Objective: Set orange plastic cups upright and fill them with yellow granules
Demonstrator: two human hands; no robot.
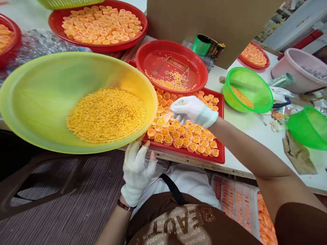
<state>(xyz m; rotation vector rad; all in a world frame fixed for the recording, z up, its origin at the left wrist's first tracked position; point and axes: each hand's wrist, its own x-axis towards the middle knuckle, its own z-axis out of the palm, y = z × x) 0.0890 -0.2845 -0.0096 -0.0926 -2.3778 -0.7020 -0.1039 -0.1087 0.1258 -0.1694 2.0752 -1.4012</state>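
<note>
My right hand (190,110), in a white glove, is closed on a small pale scoop (165,118). The scoop is over a red rectangular tray (222,149) packed with small orange cups (178,142); many of the front cups hold yellow beads. My left hand (138,166), gloved with its thumb tip bare, has its fingers spread at the table's front edge, beneath the rim of a big yellow bowl (46,78). Yellow beads (107,115) are heaped inside this bowl, which overhangs the table edge and the tray's left side.
Resting over the tray's back is a round red tray (155,61) with scattered yellow beads. More orange cups fill another red tray (57,27) behind. Green baskets (258,85) and a pink tub (283,75) stand right. A cardboard panel (204,20) rises at the back.
</note>
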